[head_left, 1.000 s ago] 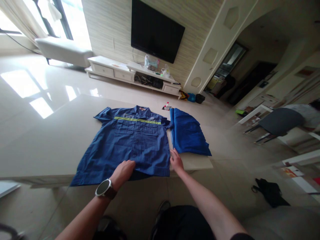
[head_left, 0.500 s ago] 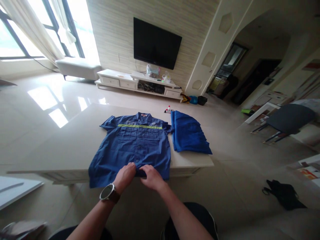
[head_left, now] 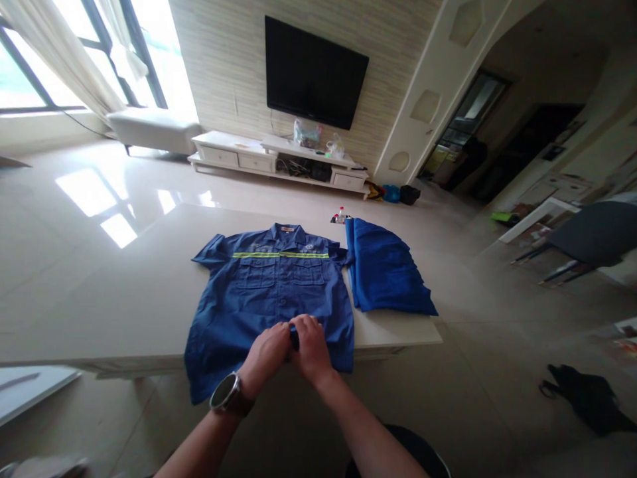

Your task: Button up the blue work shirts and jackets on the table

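Observation:
A dark blue work shirt (head_left: 271, 292) with a yellow reflective stripe lies flat, front up, on a pale table (head_left: 124, 292); its hem hangs over the near edge. My left hand (head_left: 266, 352), with a watch on the wrist, and my right hand (head_left: 311, 348) meet at the middle of the shirt's lower front. Both are closed, pinching the fabric where the two front panels join. A folded blue garment (head_left: 385, 275) lies just to the right of the shirt.
A small bottle (head_left: 341, 215) stands at the table's far edge. Beyond are a TV (head_left: 313, 73) over a white low cabinet (head_left: 279, 162), and a window at left. A chair (head_left: 592, 236) is at right and a black bag (head_left: 587, 395) on the floor.
My right hand left the table edge beside the shirt and came in to meet my left hand at the hem's middle. Both hands now pinch the fabric slightly higher up.

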The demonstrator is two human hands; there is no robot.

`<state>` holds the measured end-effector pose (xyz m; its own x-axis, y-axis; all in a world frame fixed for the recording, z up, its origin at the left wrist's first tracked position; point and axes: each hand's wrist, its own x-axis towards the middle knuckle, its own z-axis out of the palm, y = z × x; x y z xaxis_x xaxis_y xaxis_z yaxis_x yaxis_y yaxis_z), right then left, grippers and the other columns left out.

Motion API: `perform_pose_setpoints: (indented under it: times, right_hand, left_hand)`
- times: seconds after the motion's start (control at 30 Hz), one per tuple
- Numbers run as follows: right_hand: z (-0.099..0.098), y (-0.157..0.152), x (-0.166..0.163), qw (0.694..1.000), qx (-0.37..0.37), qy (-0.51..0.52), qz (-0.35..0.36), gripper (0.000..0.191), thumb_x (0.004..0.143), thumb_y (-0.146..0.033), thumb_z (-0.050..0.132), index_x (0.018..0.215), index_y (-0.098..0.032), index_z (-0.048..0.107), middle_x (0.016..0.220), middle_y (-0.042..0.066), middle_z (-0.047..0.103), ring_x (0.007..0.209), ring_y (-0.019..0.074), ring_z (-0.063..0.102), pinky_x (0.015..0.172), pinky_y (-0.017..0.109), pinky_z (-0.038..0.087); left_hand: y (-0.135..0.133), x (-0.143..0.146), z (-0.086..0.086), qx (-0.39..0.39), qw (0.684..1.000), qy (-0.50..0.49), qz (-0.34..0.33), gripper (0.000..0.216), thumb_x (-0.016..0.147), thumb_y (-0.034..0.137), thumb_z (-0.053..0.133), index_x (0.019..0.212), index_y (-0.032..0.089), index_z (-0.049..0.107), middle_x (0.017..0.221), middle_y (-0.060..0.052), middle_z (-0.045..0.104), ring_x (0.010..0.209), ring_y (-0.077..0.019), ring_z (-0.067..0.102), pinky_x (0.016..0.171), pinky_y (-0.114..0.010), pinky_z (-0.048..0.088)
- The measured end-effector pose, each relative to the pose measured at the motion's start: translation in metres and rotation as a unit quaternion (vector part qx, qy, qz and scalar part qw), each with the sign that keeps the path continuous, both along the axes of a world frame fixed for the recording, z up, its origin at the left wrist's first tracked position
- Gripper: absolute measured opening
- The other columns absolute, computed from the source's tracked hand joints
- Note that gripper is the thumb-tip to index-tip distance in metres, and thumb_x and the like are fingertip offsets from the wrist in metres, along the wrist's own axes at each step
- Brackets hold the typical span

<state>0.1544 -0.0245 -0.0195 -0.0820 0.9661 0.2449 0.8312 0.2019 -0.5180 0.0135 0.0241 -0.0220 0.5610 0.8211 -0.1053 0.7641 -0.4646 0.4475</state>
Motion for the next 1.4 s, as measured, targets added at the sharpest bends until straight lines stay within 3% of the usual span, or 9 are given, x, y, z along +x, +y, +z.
perform_pose_setpoints:
  times: [0.23, 0.43, 0.57, 0.73, 1.07, 1.27, 1.4]
  right_hand:
    - [0.004, 0.007, 0.002, 0.997, -0.001, -0.069, 0.024, 0.013, 0.089, -0.015, 0.064, 0.099, -0.023, 0.065, 0.107, 0.004, 0.065, 0.106, 0.0237, 0.052, 0.086, 0.038, 0.039]
    - [0.003, 0.000, 0.013, 0.996, -0.018, -0.059, 0.060, 0.015, 0.088, -0.011, 0.067, 0.089, -0.025, 0.070, 0.105, 0.006, 0.067, 0.106, 0.0259, 0.052, 0.086, 0.041, 0.039]
    - [0.001, -0.002, 0.021, 0.998, -0.004, -0.031, 0.056, 0.019, 0.086, -0.006, 0.065, 0.085, -0.023, 0.071, 0.107, 0.007, 0.066, 0.107, 0.0257, 0.053, 0.086, 0.040, 0.040]
    - [0.000, -0.001, 0.029, 0.999, 0.022, -0.005, 0.042, 0.020, 0.083, -0.004, 0.066, 0.079, -0.023, 0.072, 0.104, 0.007, 0.066, 0.107, 0.0255, 0.054, 0.087, 0.040, 0.041]
    - [-0.004, -0.002, 0.034, 0.995, 0.045, 0.040, 0.082, 0.022, 0.083, -0.004, 0.067, 0.071, -0.023, 0.068, 0.102, 0.006, 0.065, 0.105, 0.0238, 0.054, 0.091, 0.039, 0.045]
    - [-0.005, -0.002, 0.031, 0.997, 0.040, 0.048, 0.051, 0.022, 0.083, -0.003, 0.061, 0.075, -0.023, 0.065, 0.098, 0.006, 0.063, 0.099, 0.0238, 0.054, 0.088, 0.038, 0.048]
    - [-0.004, -0.001, 0.029, 0.998, 0.042, 0.045, 0.032, 0.023, 0.082, -0.002, 0.059, 0.075, -0.023, 0.062, 0.095, 0.006, 0.061, 0.097, 0.0238, 0.055, 0.086, 0.037, 0.048]
  left_hand:
    - [0.016, -0.008, -0.002, -0.071, 0.994, -0.048, 0.070, 0.019, 0.093, 0.018, 0.052, 0.091, 0.016, 0.070, 0.096, -0.010, 0.075, 0.089, -0.0203, 0.068, 0.080, -0.029, 0.044]
    - [0.015, -0.016, 0.002, -0.132, 0.981, -0.128, 0.053, 0.020, 0.083, 0.018, 0.054, 0.081, 0.014, 0.074, 0.082, -0.007, 0.074, 0.074, -0.0171, 0.061, 0.070, -0.027, 0.041]
    - [0.019, -0.015, 0.000, -0.160, 0.968, -0.190, 0.047, 0.024, 0.079, 0.025, 0.056, 0.077, 0.012, 0.076, 0.069, -0.003, 0.067, 0.067, -0.0148, 0.053, 0.065, -0.026, 0.037]
    - [0.025, -0.012, -0.005, -0.248, 0.935, -0.238, 0.087, 0.032, 0.077, 0.039, 0.060, 0.072, 0.011, 0.074, 0.057, 0.002, 0.051, 0.058, -0.0113, 0.038, 0.057, -0.026, 0.028]
    - [0.030, -0.005, -0.011, -0.311, 0.904, -0.270, 0.115, 0.044, 0.073, 0.056, 0.066, 0.061, 0.014, 0.058, 0.056, 0.004, 0.042, 0.059, -0.0109, 0.035, 0.057, -0.027, 0.029]
    - [0.025, -0.005, 0.006, -0.392, 0.863, -0.291, 0.128, 0.040, 0.072, 0.055, 0.069, 0.075, 0.016, 0.060, 0.063, 0.004, 0.045, 0.059, -0.0105, 0.036, 0.054, -0.024, 0.029]
    - [0.022, -0.006, 0.016, -0.399, 0.863, -0.286, 0.119, 0.037, 0.071, 0.051, 0.069, 0.081, 0.015, 0.064, 0.064, 0.003, 0.047, 0.060, -0.0109, 0.035, 0.052, -0.024, 0.026]
